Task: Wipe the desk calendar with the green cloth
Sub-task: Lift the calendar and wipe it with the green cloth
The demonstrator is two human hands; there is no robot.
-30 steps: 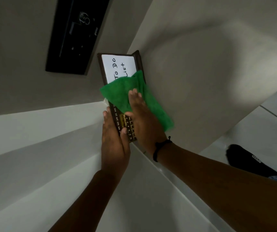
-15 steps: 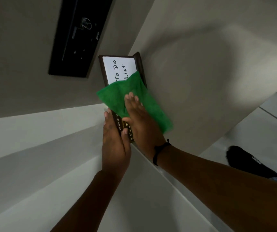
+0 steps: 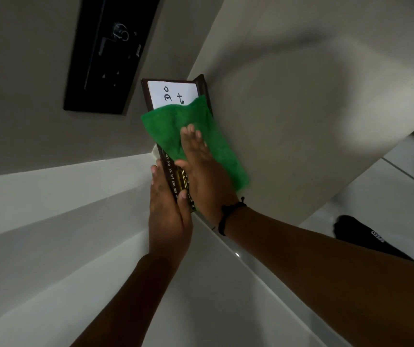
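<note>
A dark brown desk calendar (image 3: pixel 173 93) with a white "To Do List" panel and a strip of month names stands at the corner of a white ledge. My left hand (image 3: pixel 168 211) grips its near end, thumb over the front edge. A green cloth (image 3: pixel 173 128) lies across the calendar's middle and hides part of the writing. My right hand (image 3: pixel 200 171) presses flat on the cloth, fingers stretched out together. A black cord is around my right wrist.
A black switch panel (image 3: pixel 108 53) is set in the grey wall at the upper left. A beige wall (image 3: pixel 301 108) runs along the right of the calendar. The white ledge (image 3: pixel 50 196) extends to the left. A tiled floor (image 3: pixel 376 196) and a black-socked foot (image 3: pixel 366 236) show at the lower right.
My right hand has slid the green cloth up the calendar face toward the white panel, so it now covers more of the writing. My left hand keeps its hold.
</note>
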